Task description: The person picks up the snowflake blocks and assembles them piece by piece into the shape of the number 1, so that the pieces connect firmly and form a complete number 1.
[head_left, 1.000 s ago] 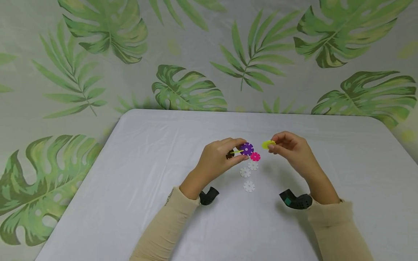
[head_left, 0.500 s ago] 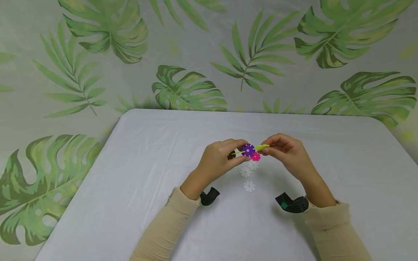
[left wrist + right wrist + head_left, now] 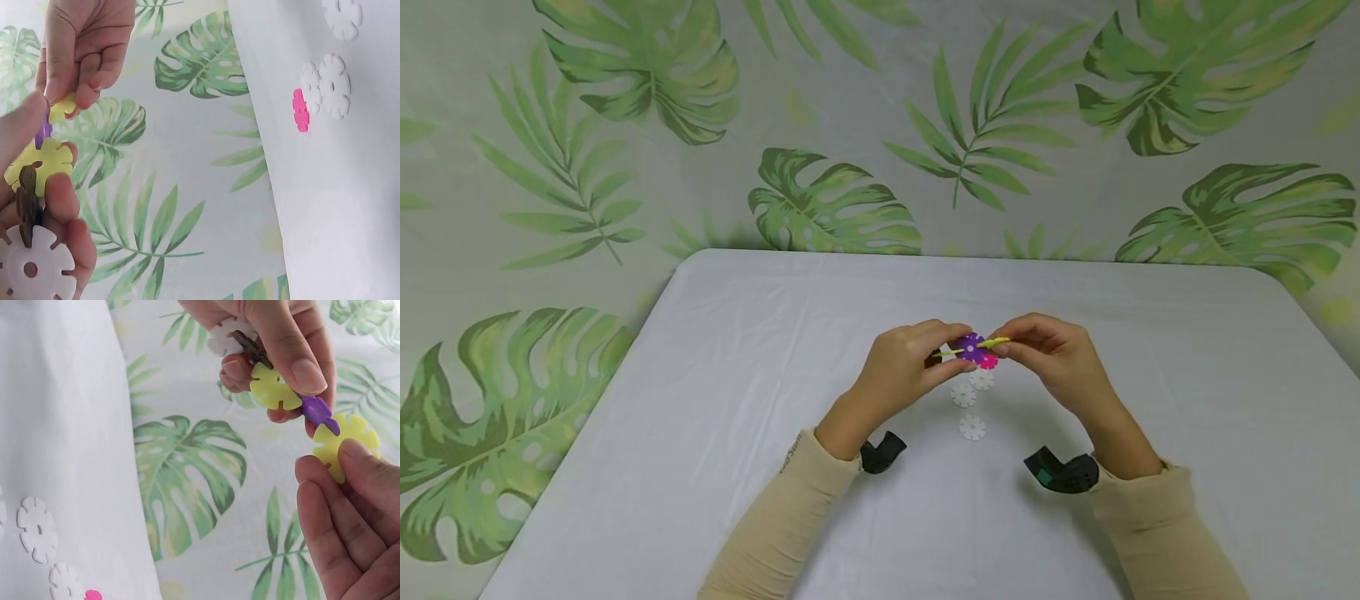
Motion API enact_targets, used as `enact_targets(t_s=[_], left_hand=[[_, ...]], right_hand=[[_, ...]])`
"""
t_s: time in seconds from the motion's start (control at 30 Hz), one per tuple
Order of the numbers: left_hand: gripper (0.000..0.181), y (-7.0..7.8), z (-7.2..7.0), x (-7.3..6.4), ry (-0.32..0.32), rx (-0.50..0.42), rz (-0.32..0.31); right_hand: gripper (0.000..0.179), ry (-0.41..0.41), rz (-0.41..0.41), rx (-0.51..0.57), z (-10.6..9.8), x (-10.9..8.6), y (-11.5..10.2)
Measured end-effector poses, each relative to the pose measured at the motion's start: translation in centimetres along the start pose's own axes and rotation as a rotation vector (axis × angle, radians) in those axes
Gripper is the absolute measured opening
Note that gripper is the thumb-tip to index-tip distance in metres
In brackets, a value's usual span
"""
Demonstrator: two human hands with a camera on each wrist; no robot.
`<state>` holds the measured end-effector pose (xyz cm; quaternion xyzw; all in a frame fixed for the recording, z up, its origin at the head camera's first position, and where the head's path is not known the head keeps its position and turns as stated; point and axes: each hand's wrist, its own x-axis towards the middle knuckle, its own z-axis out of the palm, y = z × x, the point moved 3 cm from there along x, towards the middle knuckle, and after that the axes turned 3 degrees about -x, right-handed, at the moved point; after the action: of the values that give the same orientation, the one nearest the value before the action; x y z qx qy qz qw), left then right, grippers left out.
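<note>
Over the table, my left hand (image 3: 906, 358) pinches a chain of notched plastic snowflake discs by its purple disc (image 3: 317, 411). The right wrist view shows the chain running from a white disc (image 3: 226, 339) through a brown disc (image 3: 253, 347) and a yellow disc (image 3: 274, 387) to the purple one. Between thumb and fingers, my right hand (image 3: 1048, 358) pinches a second yellow disc (image 3: 355, 439). Its edge meets the purple disc's free edge, the two set at an angle to each other. In the head view, fingers hide most of the brown disc.
Below the hands, a pink disc (image 3: 301, 111) lies on the white-covered table (image 3: 775, 333) beside several white discs (image 3: 972, 428). A leaf-patterned cloth (image 3: 835, 200) hangs behind the table's far edge. Black wrist cameras (image 3: 1063, 472) stick out under both forearms.
My right hand has moved left with the yellow disc, from apart to meeting the purple disc's edge. That disc has turned more edge-on to the head view. My left hand has barely shifted.
</note>
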<state>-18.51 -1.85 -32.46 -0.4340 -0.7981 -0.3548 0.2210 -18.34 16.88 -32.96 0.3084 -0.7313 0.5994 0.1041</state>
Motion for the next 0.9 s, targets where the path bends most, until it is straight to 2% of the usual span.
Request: enact_targets(t_s=[0.2, 0.3, 0.43, 0.6, 0.77, 0.9], left_hand=[[0.031, -0.12, -0.12, -0.01, -0.029, 0.026, -0.001], [0.031, -0.08, -0.08, -0.06, -0.05, 0.012, 0.003], [0.031, -0.09, 0.08, -0.22, -0.073, -0.067, -0.016], [0.033, -0.09, 0.23, -0.28, -0.083, -0.125, -0.023], [0.035, -0.11, 0.33, -0.27, -0.091, -0.134, -0.023], [0.037, -0.11, 0.43, -0.27, -0.093, -0.096, -0.035]], right_hand=[[0.022, 0.017, 0.05, -0.081, 0.19, 0.07, 0.23], [0.024, 0.024, 0.065, -0.06, 0.25, 0.07, 0.3], [0.024, 0.015, 0.063, -0.033, 0.34, 0.06, 0.19], [0.025, 0.011, 0.093, -0.051, 0.43, 0.05, 0.22], [0.023, 0.023, 0.129, -0.035, 0.63, -0.03, 0.45], [0.022, 0.016, 0.147, 0.019, 0.98, -0.09, 0.46]])
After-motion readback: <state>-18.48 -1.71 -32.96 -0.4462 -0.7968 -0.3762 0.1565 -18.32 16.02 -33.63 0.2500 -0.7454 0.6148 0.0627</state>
